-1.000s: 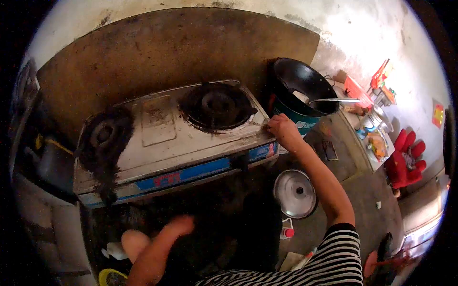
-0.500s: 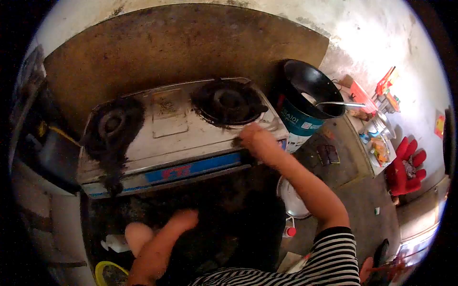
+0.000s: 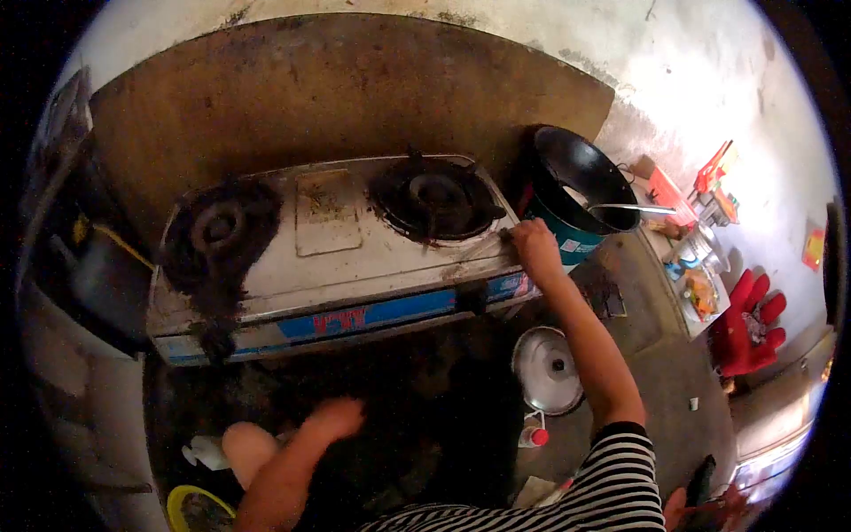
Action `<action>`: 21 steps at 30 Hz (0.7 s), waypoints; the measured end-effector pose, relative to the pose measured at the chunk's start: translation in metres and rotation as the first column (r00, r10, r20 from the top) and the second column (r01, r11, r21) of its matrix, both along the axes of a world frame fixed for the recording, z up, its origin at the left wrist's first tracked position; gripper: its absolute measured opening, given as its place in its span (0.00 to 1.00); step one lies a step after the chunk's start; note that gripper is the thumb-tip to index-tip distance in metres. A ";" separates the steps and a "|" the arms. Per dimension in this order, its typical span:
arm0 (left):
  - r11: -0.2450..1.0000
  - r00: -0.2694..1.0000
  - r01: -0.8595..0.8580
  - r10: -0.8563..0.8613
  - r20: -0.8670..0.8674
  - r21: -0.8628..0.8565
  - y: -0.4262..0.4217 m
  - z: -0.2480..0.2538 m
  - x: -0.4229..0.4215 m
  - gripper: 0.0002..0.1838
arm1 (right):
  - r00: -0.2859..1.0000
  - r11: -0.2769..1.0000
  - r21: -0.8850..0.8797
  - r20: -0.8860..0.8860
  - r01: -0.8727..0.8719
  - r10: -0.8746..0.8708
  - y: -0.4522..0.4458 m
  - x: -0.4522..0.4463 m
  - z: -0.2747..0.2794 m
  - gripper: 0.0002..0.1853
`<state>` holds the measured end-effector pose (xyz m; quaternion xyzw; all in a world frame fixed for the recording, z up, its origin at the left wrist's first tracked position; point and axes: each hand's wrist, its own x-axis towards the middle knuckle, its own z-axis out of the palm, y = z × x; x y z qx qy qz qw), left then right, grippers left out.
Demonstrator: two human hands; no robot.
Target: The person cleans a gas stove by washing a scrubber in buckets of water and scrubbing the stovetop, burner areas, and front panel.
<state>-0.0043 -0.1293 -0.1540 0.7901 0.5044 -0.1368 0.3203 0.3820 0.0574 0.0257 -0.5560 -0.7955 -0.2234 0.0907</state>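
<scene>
A soiled white two-burner gas stove (image 3: 399, 266) stands in front of me, with a dark right burner (image 3: 436, 197) and a dark left burner (image 3: 218, 227). My right hand (image 3: 534, 243) is at the stove's right front corner, its fingers closed on something small and dark that I cannot make out. Low in front of the stove is my left hand (image 3: 339, 418), blurred, its fingers not distinct, with nothing visible touching it.
Right of the stove, a black wok (image 3: 576, 168) holding a metal ladle (image 3: 629, 208) rests on a green bucket (image 3: 558, 234). A round metal lid (image 3: 547, 368) and a red-capped bottle (image 3: 534, 436) are below. A yellow-rimmed basin (image 3: 177, 505) is at lower left.
My right hand has moved left along the stove's front top edge and come back to the right corner. My left hand stays low in nearly the same place. The view has shifted slightly.
</scene>
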 end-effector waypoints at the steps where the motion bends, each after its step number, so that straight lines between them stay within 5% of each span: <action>1: 1.000 0.999 -0.018 0.018 0.039 0.009 -0.001 -0.010 -0.004 0.14 | 0.999 1.000 0.020 -0.049 -0.022 0.023 0.000 0.000 0.002 0.10; 5: 1.000 1.000 -0.009 0.009 0.012 -0.006 0.001 -0.010 -0.005 0.14 | 0.913 0.940 0.092 -0.227 -0.327 0.340 -0.019 -0.043 -0.004 0.12; 9: 0.998 0.999 0.012 -0.015 0.033 0.066 -0.003 0.006 -0.008 0.13 | 0.996 0.998 -0.013 -0.064 0.054 -0.055 -0.006 -0.014 0.003 0.13; 13: 0.999 1.000 0.001 -0.001 -0.004 0.035 -0.002 0.000 0.002 0.14 | 0.989 0.987 0.073 -0.042 -0.141 0.145 -0.003 -0.034 -0.018 0.13; 16: 1.000 1.000 0.007 -0.006 -0.027 0.022 -0.005 0.012 0.004 0.14 | 0.980 0.993 0.057 -0.165 -0.100 0.108 -0.009 -0.036 -0.008 0.13; 17: 0.999 0.999 0.003 -0.002 -0.036 0.035 -0.001 0.018 0.004 0.14 | 0.994 0.999 -0.036 -0.100 0.042 -0.045 -0.004 -0.031 0.001 0.13; 21: 1.000 1.000 -0.002 0.003 -0.021 0.024 0.000 0.006 0.006 0.13 | 0.991 0.984 0.153 -0.082 -0.093 0.106 0.011 -0.028 -0.017 0.11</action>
